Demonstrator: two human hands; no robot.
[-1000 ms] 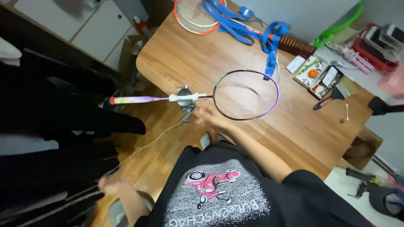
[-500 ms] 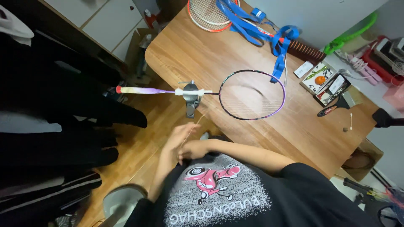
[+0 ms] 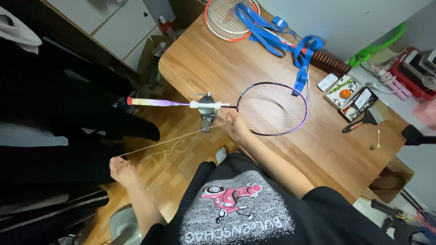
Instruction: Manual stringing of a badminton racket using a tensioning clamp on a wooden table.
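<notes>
A badminton racket [image 3: 305,97] with a purple and black frame lies flat over the wooden table [image 3: 213,68]. A small metal clamp [image 3: 207,112] at the table's edge holds its shaft. The handle [image 3: 152,102], wrapped in pale purple with a red end, sticks out past the edge. My right hand [image 3: 235,126] grips the frame by the throat. My left hand [image 3: 121,169] is far out at the lower left, shut on a thin pale string [image 3: 168,144]. The string runs taut from the racket to that hand, with loose loops hanging beneath.
A second racket [image 3: 225,17] with an orange rim and blue straps [image 3: 272,36] lies at the table's far end. Small boxes and tools [image 3: 352,95] sit at the right. White cabinets [image 3: 113,27] and dark clothing [image 3: 68,104] are on the left.
Half a second ago both hands were close together near the clamp. My left hand has since drawn the string out to the lower left, while my right hand went to the racket's throat.
</notes>
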